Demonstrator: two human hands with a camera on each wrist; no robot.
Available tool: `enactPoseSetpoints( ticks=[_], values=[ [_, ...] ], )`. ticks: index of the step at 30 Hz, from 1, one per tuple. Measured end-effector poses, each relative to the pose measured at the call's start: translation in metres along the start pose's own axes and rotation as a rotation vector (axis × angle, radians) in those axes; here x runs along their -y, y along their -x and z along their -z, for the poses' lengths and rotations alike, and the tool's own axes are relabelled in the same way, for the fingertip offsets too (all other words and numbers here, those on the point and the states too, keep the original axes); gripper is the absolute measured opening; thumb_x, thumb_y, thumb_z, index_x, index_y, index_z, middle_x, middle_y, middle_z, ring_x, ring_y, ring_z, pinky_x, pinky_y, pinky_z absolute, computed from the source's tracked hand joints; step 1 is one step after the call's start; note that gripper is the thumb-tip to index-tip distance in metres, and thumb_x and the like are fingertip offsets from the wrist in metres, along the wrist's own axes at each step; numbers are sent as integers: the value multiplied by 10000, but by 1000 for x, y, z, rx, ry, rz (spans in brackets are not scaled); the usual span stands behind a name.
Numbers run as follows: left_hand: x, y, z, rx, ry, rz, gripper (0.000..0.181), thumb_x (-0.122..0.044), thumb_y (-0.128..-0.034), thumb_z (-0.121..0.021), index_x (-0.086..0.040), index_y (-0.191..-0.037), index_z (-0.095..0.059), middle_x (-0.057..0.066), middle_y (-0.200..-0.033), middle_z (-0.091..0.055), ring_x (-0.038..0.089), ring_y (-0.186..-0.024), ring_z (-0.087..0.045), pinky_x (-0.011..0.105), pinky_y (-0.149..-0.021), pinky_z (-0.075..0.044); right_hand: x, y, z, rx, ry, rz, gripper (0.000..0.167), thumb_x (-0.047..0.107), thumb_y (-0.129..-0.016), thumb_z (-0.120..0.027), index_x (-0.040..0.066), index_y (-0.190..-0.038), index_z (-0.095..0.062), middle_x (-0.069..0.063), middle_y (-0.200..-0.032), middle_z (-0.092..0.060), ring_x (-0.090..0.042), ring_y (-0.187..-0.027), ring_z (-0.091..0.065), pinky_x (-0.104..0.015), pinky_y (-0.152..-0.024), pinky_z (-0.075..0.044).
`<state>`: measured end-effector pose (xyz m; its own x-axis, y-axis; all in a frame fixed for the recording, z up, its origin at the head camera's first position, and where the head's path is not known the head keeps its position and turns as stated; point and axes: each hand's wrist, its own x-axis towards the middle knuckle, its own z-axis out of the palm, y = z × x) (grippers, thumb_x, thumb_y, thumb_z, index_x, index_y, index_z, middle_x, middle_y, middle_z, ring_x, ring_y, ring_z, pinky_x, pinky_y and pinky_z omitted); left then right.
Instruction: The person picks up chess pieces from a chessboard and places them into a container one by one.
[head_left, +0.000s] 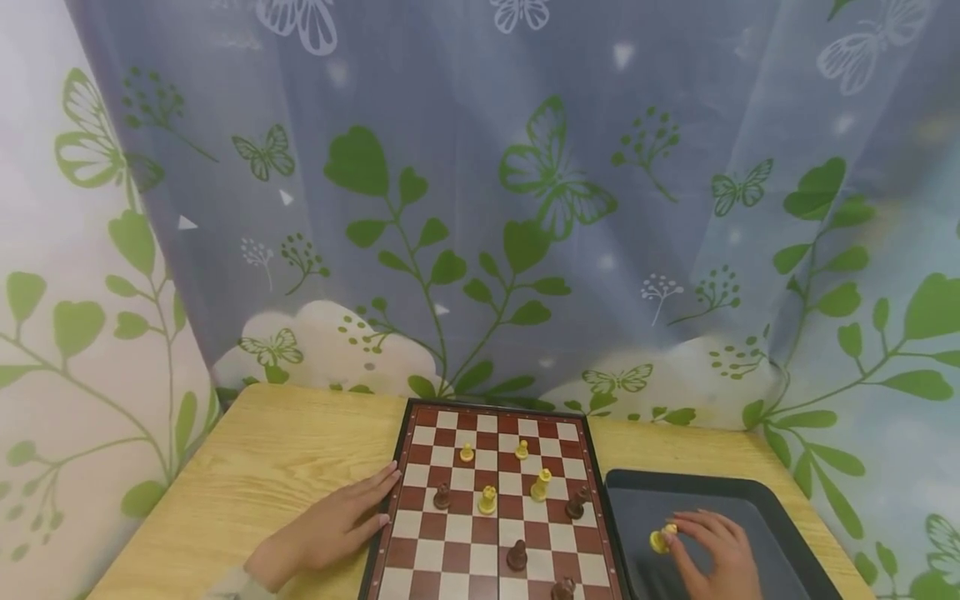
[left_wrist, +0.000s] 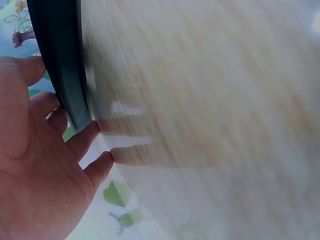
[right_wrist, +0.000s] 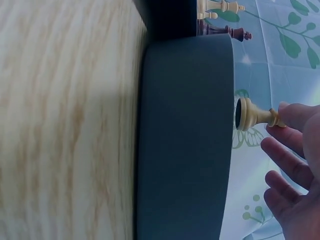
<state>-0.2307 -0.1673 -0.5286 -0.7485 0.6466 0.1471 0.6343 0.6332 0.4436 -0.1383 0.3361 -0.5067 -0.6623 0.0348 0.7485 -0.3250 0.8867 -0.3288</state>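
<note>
My right hand (head_left: 720,554) pinches a pale yellow chess piece (head_left: 660,540) between thumb and fingertips above the dark tray. In the right wrist view the round base of this piece points toward the tray wall (right_wrist: 187,135), and its top is hidden by the fingers. To the left, my left hand (head_left: 333,521) lies with extended fingers against the left edge of the chessboard (head_left: 495,407). On the board stand several yellow pieces, among them a rook (head_left: 487,500) and a pawn (head_left: 467,452), and several dark pieces, one dark piece (head_left: 517,555) near the centre fold.
Close beside the board's right edge sits the tray (head_left: 682,477). Both are on a wooden table (head_left: 300,425). Behind the table hangs a curtain (head_left: 465,183) printed with leaves and butterflies.
</note>
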Motion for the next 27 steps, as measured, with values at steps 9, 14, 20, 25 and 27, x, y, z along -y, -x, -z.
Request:
enactPoseSetpoints(
  ticks=[9,14,20,25,27],
  values=[
    [-3,2,1,18,12,13,587,-379,-1103,-405,-43,-1581,-346,144,-1660,-287,409,-1457,-387,638,-1129,-363,-7,1,-3,-40,11,-47,184,-70,-649,-852,20,-792,-778,-167,-845,-745,245,-1052,-324,-95,-964,-249],
    [-2,3,1,17,8,20,583,-368,-1105,-402,-35,-1580,-344,153,-1659,-285,408,-1455,-390,636,-1128,-365,-5,-1,-5,-10,28,-65,170,-49,-670,-851,25,-808,-785,-168,-867,-749,240,-1041,-316,-260,-907,-332],
    [-1,4,-1,18,8,22,585,-372,-1106,-398,-38,-1582,-340,149,-1661,-279,401,-1459,-387,630,-1131,-367,-8,0,-3,2,42,-73,167,-45,-666,-849,15,-807,-784,-175,-872,-749,279,-1042,-277,-302,-900,-332],
    [-2,3,1,18,5,23,586,-376,-1106,-389,-42,-1585,-334,149,-1661,-271,404,-1459,-385,626,-1140,-358,-15,-1,-1,12,44,-51,155,-44,-676,-843,13,-807,-783,-188,-865,-742,252,-994,-349,-344,-882,-338],
    [-2,3,1,20,1,22,586,-374,-1107,-387,-39,-1584,-333,151,-1661,-269,406,-1459,-384,624,-1142,-356,-17,-1,0,19,47,-40,145,-31,-688,-843,23,-809,-784,-180,-863,-743,197,-957,-413,-367,-875,-344]
  ],
)
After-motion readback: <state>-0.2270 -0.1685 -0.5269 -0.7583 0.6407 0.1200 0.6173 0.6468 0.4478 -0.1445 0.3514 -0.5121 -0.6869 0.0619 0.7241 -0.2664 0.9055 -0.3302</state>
